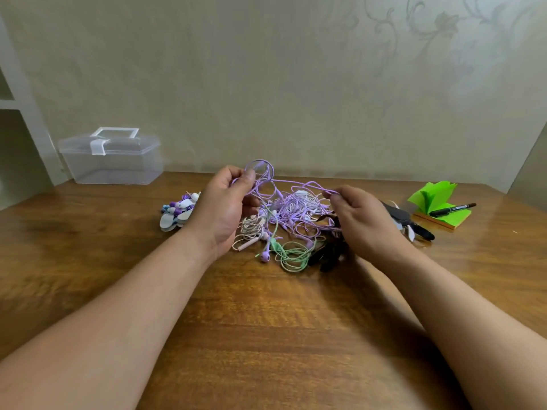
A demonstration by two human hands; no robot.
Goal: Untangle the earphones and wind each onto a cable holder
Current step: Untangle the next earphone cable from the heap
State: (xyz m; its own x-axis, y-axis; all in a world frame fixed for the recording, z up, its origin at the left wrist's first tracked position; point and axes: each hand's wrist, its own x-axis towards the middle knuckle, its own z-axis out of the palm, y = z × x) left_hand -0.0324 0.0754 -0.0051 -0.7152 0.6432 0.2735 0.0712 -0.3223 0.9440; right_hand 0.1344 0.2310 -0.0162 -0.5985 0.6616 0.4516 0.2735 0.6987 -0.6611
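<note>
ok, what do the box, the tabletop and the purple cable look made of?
The box: clear plastic, glossy; the wall shows through it.
The tabletop: wood or wood-look veneer, varnished; grain lines and a soft sheen.
The purple cable: probably a soft plastic or rubber jacket, matte; thin, drapes in limp loops.

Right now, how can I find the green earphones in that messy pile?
Find the wooden table, then the tangle of cords in its middle. The green earphones lie looped at the tangle's near edge. Theirs is the only pale green cord; the neighbours are purple, beige and black.
</note>
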